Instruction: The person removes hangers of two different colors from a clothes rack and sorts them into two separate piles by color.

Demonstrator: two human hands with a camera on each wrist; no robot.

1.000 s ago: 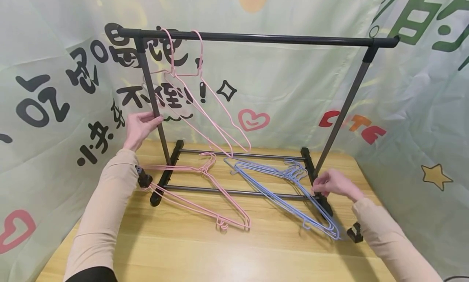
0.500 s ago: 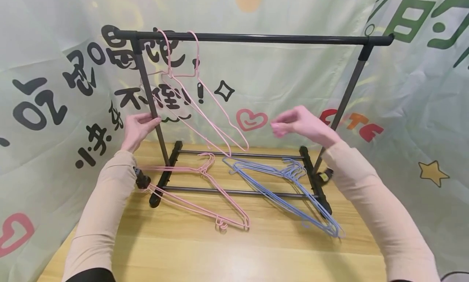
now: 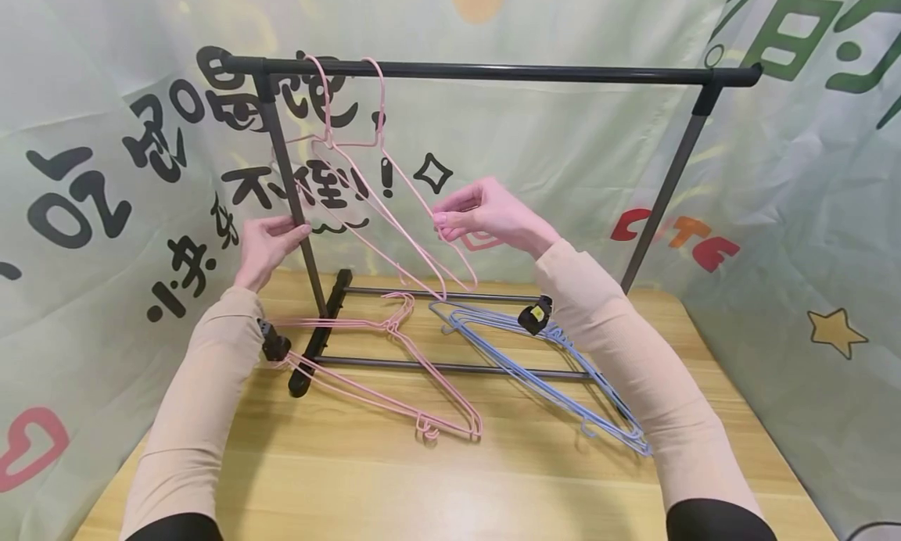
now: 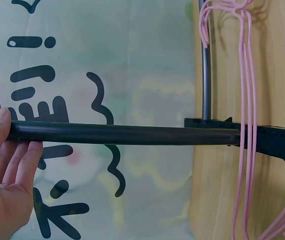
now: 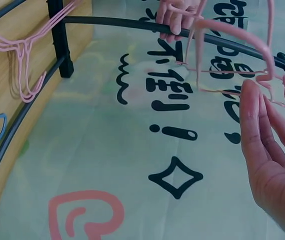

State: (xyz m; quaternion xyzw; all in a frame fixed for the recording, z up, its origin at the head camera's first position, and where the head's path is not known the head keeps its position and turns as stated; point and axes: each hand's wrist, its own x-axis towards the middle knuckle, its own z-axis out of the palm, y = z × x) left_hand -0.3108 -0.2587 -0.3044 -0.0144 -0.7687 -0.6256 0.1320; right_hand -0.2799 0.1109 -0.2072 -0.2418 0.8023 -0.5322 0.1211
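My left hand point(image 3: 267, 248) holds the dark left post point(image 4: 132, 134) of a clothes rack, thumb on one side and fingers on the other. From the rack's top bar point(image 3: 528, 73) hang two pink hangers at the left end; the right-hand one point(image 3: 382, 103) is nearest my right hand point(image 3: 493, 213). My right fingertips are right at that hanger's sloping side. In the right wrist view the right fingers point(image 5: 252, 125) are nearly straight, with the thumb apart from them and the pink wire near the gap.
Several pink hangers point(image 3: 394, 326) lie on the wooden table point(image 3: 394, 494) at the left, across the rack's base. Several blue hangers point(image 3: 549, 395) lie at the right, partly behind my right arm. A printed cloth point(image 3: 563, 134) hangs close behind the rack.
My right hand has moved up and left from beside the rack's right foot to the right-hand hanging pink hanger. My left hand stays on the post.
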